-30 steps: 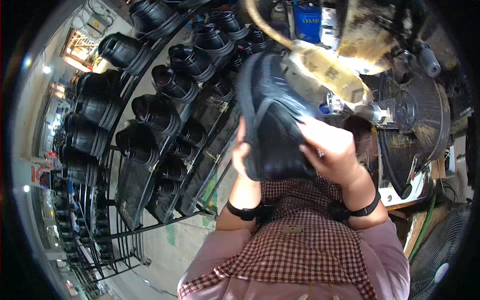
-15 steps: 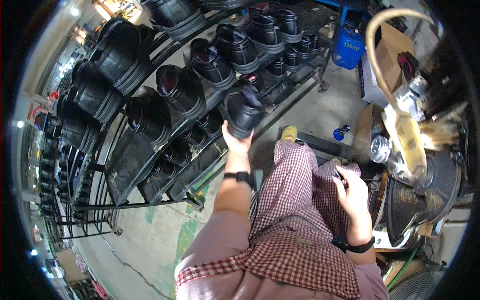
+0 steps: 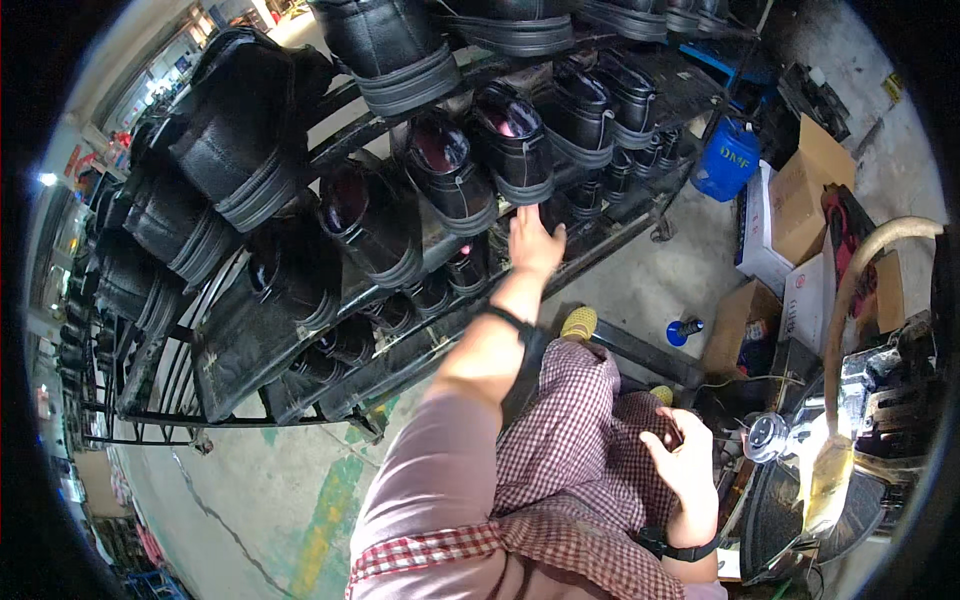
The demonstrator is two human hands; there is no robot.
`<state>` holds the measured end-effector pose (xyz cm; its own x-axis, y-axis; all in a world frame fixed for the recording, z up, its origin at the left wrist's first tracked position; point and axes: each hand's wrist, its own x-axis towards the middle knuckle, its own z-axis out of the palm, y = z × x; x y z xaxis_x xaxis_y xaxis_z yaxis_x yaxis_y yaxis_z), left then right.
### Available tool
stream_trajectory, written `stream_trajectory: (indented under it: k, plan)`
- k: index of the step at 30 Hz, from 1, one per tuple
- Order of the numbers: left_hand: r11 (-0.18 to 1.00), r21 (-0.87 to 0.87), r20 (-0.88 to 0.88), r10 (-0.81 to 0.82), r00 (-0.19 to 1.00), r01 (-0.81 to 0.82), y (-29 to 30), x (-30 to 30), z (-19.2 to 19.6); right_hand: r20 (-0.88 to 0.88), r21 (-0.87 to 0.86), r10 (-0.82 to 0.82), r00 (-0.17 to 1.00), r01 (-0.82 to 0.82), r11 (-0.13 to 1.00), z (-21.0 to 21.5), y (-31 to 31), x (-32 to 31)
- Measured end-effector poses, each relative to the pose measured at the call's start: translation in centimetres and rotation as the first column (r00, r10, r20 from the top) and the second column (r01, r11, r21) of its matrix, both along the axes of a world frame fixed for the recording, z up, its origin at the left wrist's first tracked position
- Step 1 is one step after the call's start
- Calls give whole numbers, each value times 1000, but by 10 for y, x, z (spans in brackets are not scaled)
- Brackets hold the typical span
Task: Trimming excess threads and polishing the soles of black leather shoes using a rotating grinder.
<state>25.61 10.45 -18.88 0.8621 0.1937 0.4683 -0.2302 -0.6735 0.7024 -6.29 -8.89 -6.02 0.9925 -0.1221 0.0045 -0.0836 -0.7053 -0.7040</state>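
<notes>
My left hand (image 3: pixel 536 246) reaches up to the shoe rack with its fingers stretched out and its thumb apart. Its fingertips lie at the lower heel edge of a black leather shoe (image 3: pixel 520 165) on the middle shelf and partly pass out of sight there. No shoe shows in its palm. Over my checked apron, near my right knee, hovers my right hand (image 3: pixel 685 458), its fingers loosely curved and the thumb held away. I see nothing held in it.
Black shoes fill the slanted metal rack (image 3: pixel 255 365). Beyond its right end stand a blue plastic drum (image 3: pixel 725 160) and open cardboard boxes (image 3: pixel 810 195). A machine with a round metal part (image 3: pixel 766 437) and curved hose (image 3: pixel 858 275) stands close at right. A small blue object (image 3: pixel 684 330) is on the floor.
My left hand has moved up and right to the rack, and the black shoe it held has left its grasp. My right hand has shifted slightly down and left in the picture. The view has turned.
</notes>
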Motion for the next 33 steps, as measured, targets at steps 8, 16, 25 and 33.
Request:
stream_trajectory:
  k: [8, 16, 25, 33]
  plan:
    - [892, 349, -103, -270, 957, 289, 20, -87, 54, -222, 421, -142, 965, 226, 878, -19, -21, -15]
    - [401, 596, 98, -896, 432, 696, -24, -286, 138, 12, 448, -198, 980, 172, 877, -32, -4, -17]
    - [-289, -859, 230, -955, 186, -422, -15, -352, 91, 18, 806, -288, 957, 157, 571, -19, -24, -101]
    - [222, -844, 269, -612, 744, 488, -54, -331, 162, 296, 891, -534, 792, -29, 452, 16, -75, -57]
